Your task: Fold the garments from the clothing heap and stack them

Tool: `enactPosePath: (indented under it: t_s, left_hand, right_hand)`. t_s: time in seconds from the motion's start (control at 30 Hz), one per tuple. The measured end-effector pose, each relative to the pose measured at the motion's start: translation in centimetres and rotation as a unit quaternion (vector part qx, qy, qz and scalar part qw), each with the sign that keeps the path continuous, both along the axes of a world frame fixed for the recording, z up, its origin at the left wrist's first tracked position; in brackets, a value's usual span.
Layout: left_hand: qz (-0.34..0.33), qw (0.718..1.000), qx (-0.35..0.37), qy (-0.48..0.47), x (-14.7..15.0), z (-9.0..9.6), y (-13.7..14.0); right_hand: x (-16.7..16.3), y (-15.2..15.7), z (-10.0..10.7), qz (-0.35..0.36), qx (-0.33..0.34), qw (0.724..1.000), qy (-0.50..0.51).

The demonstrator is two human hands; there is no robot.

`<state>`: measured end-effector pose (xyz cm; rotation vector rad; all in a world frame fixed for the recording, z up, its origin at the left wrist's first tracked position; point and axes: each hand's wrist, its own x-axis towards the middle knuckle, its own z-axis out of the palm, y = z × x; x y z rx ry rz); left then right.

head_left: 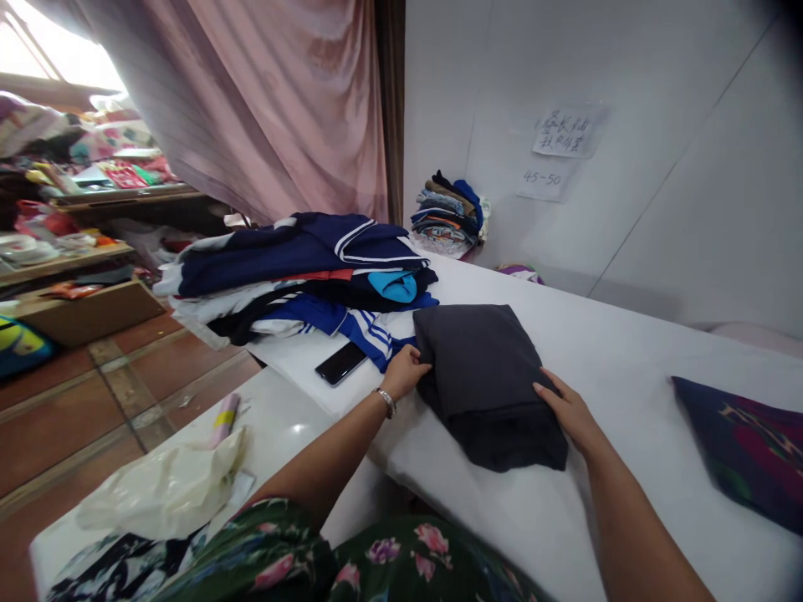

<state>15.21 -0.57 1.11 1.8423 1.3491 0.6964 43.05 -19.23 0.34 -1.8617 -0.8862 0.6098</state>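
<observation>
A dark grey folded garment (486,359) lies in front of me on the white table. My left hand (405,370) pinches its left edge between thumb and fingers. On the opposite side, my right hand (568,410) grips the right edge, part of its fingers hidden by the cloth. The garment's near end hangs in a loose black-looking fold. Just beyond my left hand, a blue sleeve with white stripes (373,334) sticks out of a heap of clothes (301,259). A black phone (340,363) rests flat to the left of that hand.
A dark printed cloth (746,451) lies at the right. Another clothes stack (448,213) stands against the wall, near paper signs (565,134). A pale plastic bag (166,485) sits on the white surface at lower left. Cluttered shelves (75,201) and a pink curtain (282,109) are behind.
</observation>
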Motion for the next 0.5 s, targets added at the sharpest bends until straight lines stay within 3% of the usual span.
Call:
enactPosePath:
  t_s: [0.1,0.27,0.5]
  left_hand:
    - [-0.005,1.000,0.005,-0.016,0.5,-0.1,0.1]
    - [-0.044,0.992,-0.060,-0.104,1.5,-0.9,0.6]
    - [-0.096,0.981,-0.145,-0.084,1.3,-1.0,0.2]
  right_hand:
    - [0.0,0.0,0.1,0.002,-0.002,1.000,-0.005]
    - [0.1,0.0,-0.1,0.002,-0.006,1.000,-0.013]
    - [0.2,0.0,-0.4,0.003,0.011,1.000,-0.015]
